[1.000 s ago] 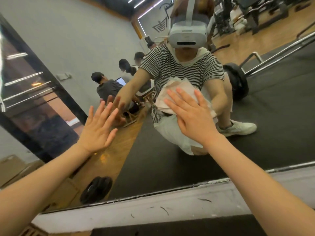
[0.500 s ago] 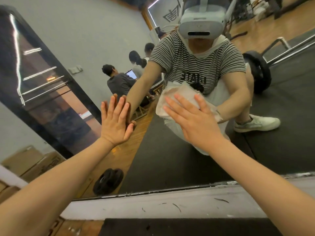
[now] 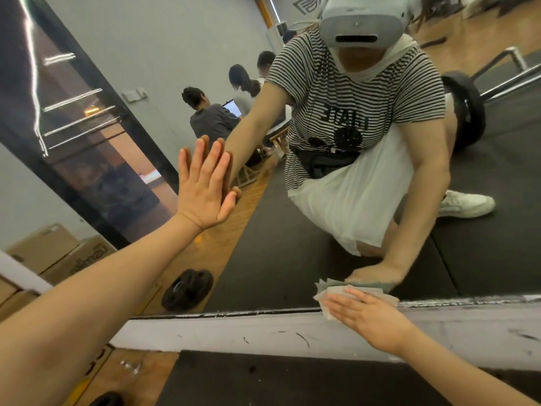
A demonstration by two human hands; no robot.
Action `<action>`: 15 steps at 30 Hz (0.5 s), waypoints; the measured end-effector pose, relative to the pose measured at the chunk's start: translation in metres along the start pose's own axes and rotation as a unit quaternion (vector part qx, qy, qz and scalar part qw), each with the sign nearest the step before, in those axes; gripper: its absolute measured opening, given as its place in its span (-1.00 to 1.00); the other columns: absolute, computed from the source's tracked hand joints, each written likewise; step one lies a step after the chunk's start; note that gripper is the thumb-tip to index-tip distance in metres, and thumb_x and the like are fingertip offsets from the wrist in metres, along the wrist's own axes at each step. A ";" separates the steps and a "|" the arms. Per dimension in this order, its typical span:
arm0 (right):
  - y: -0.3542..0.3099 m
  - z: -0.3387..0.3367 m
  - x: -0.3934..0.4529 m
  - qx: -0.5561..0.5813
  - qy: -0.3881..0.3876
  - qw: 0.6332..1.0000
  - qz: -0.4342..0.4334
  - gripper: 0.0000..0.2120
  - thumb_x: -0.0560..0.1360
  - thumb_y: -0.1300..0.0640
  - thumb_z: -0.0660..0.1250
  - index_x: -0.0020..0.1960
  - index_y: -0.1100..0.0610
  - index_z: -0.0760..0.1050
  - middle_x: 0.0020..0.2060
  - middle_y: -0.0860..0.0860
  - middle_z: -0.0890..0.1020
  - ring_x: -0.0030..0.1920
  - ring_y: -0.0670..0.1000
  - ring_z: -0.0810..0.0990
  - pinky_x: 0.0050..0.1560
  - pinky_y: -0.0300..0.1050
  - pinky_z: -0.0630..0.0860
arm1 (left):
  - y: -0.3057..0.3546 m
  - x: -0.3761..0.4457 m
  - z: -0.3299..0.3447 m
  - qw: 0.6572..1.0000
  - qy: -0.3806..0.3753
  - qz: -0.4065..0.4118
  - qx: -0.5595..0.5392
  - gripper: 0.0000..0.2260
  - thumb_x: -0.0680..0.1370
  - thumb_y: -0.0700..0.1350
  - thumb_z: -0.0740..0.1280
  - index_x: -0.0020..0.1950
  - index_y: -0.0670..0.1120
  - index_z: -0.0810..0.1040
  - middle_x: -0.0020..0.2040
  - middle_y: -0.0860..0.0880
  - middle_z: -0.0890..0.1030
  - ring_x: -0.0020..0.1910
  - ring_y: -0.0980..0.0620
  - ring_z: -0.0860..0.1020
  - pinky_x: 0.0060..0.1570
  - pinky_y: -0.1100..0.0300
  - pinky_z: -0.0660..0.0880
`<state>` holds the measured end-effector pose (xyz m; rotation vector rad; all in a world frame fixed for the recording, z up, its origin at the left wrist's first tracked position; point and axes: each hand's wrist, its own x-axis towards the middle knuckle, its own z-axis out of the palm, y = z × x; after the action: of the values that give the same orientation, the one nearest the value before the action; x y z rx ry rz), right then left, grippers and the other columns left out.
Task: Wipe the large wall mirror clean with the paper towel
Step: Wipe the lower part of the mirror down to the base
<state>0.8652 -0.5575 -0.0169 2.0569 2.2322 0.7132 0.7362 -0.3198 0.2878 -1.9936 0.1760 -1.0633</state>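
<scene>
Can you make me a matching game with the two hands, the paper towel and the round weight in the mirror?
Things:
1. left hand
2. right hand
3. paper towel
4. weight plates

Places:
A. lying on the wooden floor in the reflection
B. flat on the mirror, fingers up
C. under the fingers, at the mirror's bottom edge
D. pressing the towel down low

Pairs: 1-B, 2-D, 3-C, 4-A
</scene>
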 end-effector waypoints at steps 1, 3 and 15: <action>-0.001 0.001 -0.001 0.021 -0.018 1.000 0.006 -0.22 0.03 0.14 0.67 0.25 0.10 0.58 0.35 0.04 0.43 0.38 0.02 0.34 0.53 0.04 0.05 | 0.000 0.000 0.000 1.000 0.001 -0.001 -0.002 -0.41 0.63 0.16 -0.07 0.60 -0.04 -0.11 0.60 0.04 -0.16 0.57 -0.03 -0.18 0.50 -0.05 -0.22; -0.003 -0.005 -0.002 0.027 -0.044 0.999 0.006 -0.25 0.27 0.17 0.57 0.41 0.10 0.40 0.47 0.05 0.29 0.47 0.04 0.13 0.48 0.09 -0.05 | 0.001 0.002 -0.001 1.000 0.001 -0.002 -0.004 -0.41 0.63 0.16 -0.07 0.60 -0.03 -0.11 0.60 0.05 -0.16 0.57 -0.02 -0.18 0.50 -0.05 -0.22; 0.013 -0.002 -0.009 -0.002 -0.128 0.990 -0.052 -0.32 0.61 0.29 0.18 0.55 0.11 -0.18 0.46 -0.01 -0.32 0.28 -0.02 -0.57 0.20 -0.08 -0.58 | 0.001 0.002 0.000 1.000 0.005 -0.004 -0.002 -0.41 0.63 0.16 -0.08 0.60 -0.03 -0.13 0.60 0.05 -0.17 0.57 -0.02 -0.19 0.50 -0.03 -0.25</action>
<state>0.8784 -0.5660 -0.0132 1.8891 2.1701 0.4197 0.7374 -0.3209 0.2881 -1.9949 0.1748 -1.0786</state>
